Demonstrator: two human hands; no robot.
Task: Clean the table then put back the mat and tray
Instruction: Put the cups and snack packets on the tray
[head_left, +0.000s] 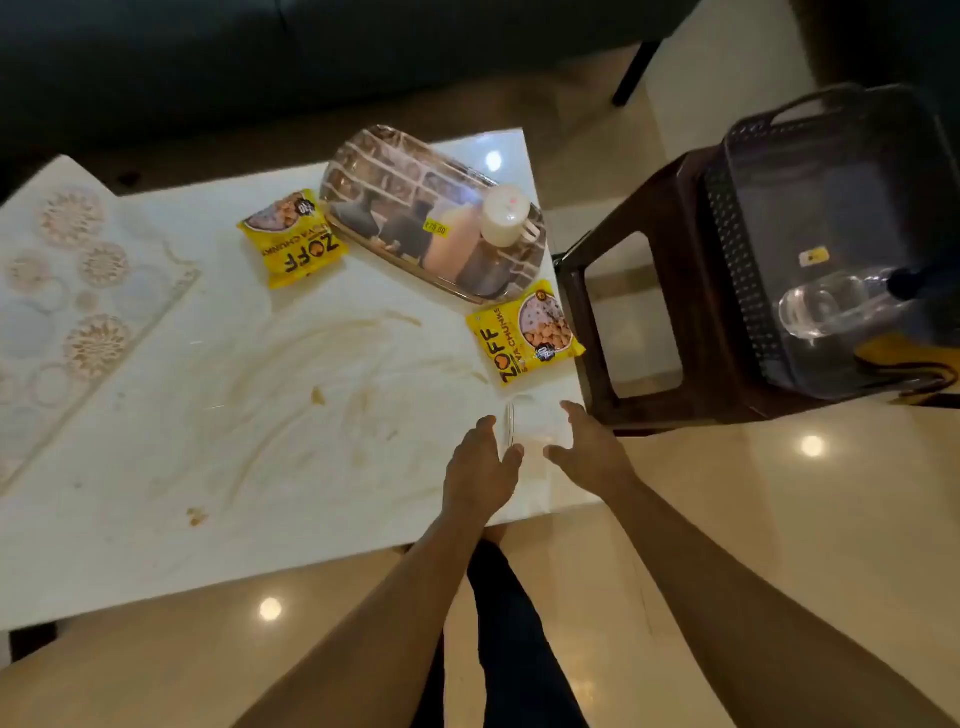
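Note:
The white table (208, 519) carries brown smears and crumbs across its middle. A patterned clear mat (78, 291) lies pushed to the left end, partly off the table. A shiny tray (395, 208) sits at the far side with a white cup (504, 215) on it. My left hand (483, 462) and my right hand (592, 447) reach over the table's right front corner, fingers relaxed, on either side of a faint clear glass object (527, 431). Whether they touch it is unclear.
Two yellow snack packets lie on the table, one (293, 239) left of the tray, one (524, 332) near the right edge. A brown stool (649, 291) stands to the right with a dark basket (737, 249) holding a clear bottle (826, 306) and yellow cloth (904, 364).

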